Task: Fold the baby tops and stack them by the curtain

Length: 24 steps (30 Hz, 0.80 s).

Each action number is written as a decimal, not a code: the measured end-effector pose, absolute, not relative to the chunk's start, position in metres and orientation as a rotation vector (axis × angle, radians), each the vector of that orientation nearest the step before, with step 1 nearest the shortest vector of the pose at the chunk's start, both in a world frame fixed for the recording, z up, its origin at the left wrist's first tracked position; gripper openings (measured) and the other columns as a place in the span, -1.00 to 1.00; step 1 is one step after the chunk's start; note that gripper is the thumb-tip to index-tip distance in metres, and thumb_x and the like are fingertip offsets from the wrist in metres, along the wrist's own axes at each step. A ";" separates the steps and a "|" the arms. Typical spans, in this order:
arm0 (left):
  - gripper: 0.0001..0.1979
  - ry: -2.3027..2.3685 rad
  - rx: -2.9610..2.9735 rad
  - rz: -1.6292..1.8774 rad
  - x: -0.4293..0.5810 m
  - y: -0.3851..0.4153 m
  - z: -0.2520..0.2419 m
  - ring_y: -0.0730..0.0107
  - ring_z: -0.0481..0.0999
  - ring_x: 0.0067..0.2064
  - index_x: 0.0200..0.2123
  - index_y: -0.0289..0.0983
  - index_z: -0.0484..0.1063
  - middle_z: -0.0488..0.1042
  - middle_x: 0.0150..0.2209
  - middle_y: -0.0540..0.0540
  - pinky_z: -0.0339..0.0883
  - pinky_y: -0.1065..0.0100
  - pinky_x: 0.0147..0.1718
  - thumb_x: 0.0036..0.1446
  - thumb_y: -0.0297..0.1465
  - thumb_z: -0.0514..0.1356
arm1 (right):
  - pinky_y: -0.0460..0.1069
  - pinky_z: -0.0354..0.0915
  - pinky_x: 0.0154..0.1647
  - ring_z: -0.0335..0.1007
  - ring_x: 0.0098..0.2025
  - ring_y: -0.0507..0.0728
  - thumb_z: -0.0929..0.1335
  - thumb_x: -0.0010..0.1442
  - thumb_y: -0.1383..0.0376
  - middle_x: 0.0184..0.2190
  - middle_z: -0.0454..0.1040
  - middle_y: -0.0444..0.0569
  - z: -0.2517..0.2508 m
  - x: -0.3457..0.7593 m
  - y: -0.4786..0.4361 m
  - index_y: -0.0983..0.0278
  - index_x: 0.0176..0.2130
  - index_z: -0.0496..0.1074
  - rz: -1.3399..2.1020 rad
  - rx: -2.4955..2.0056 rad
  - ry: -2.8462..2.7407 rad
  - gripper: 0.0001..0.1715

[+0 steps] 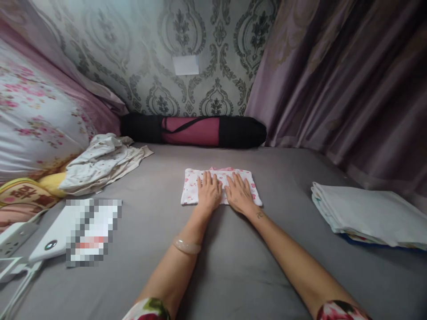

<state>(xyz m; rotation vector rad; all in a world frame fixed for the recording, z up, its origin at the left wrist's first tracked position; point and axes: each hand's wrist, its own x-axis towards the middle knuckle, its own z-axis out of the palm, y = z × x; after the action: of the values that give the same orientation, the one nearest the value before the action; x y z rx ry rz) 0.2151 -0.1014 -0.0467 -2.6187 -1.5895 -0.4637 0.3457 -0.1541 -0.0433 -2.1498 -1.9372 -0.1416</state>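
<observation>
The grip clamps on nothing, the left hand (pixel 210 193) and right hand (pixel 240 194) lying palm-down, fingers extended, on the pink-and-white cloth (pixel 190 190) mid-scene on the grey sheet (pixel 276 284), where uneven sideways pressure could skew or rumple the fabric.

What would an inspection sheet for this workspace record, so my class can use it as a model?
Surface: grey sheet, lightly creased.
Job's things: folded white cloth with pink print, lying flat.
Clutter: crumpled patterned cloth and white device at left; folded fabric stack at right.
Grip: left hand and right hand flat on the folded white cloth, neither grasping.
Cables: white cables near the power strip, left edge.
Surroundings: patterned wallpaper, purple curtain, black-and-maroon bag at the far side.
</observation>
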 end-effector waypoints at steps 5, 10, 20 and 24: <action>-0.49 -1.468 -2.682 -0.495 0.221 -0.106 -0.053 0.02 0.08 0.35 0.24 -0.41 0.21 0.18 0.30 -0.36 -0.04 -0.06 0.27 0.35 -0.27 -0.15 | 0.26 -0.20 0.33 -0.09 0.37 0.31 0.06 0.39 0.19 0.34 0.07 0.23 -0.047 0.340 -0.155 0.37 0.30 0.17 -0.086 -2.156 -1.960 -0.39; -0.51 -1.465 -2.716 -0.462 0.218 -0.101 -0.054 0.03 0.13 0.33 0.23 -0.37 0.22 0.19 0.29 -0.32 0.00 -0.05 0.26 0.35 -0.28 -0.16 | 0.23 -0.23 0.35 -0.07 0.37 0.28 0.05 0.38 0.24 0.34 0.08 0.18 -0.048 0.338 -0.155 0.34 0.30 0.18 -0.077 -2.110 -2.024 -0.41; -0.44 -1.787 -2.581 -0.384 0.199 -0.079 -0.051 -0.09 0.05 0.35 0.25 -0.46 0.20 0.12 0.32 -0.39 -0.11 -0.14 0.28 0.34 -0.23 -0.15 | 0.26 -0.13 0.33 -0.10 0.37 0.29 0.07 0.38 0.22 0.36 0.01 0.20 -0.048 0.370 -0.150 0.38 0.30 0.16 -0.111 -2.321 -1.837 -0.40; -0.43 -1.835 -2.532 -0.430 0.192 -0.074 -0.050 -0.03 -0.01 0.37 0.26 -0.42 0.18 0.10 0.33 -0.35 -0.15 -0.09 0.30 0.34 -0.21 -0.16 | 0.28 -0.09 0.30 -0.18 0.39 0.31 0.06 0.39 0.21 0.38 -0.04 0.23 -0.050 0.376 -0.149 0.38 0.34 0.06 -0.144 -2.405 -1.729 -0.38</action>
<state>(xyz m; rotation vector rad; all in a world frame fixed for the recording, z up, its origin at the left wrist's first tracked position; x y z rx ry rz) 0.1922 -0.0737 -0.0495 -2.5322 -1.8347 -0.4300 0.3760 -0.1491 -0.0500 -2.4054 -1.7289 -0.1439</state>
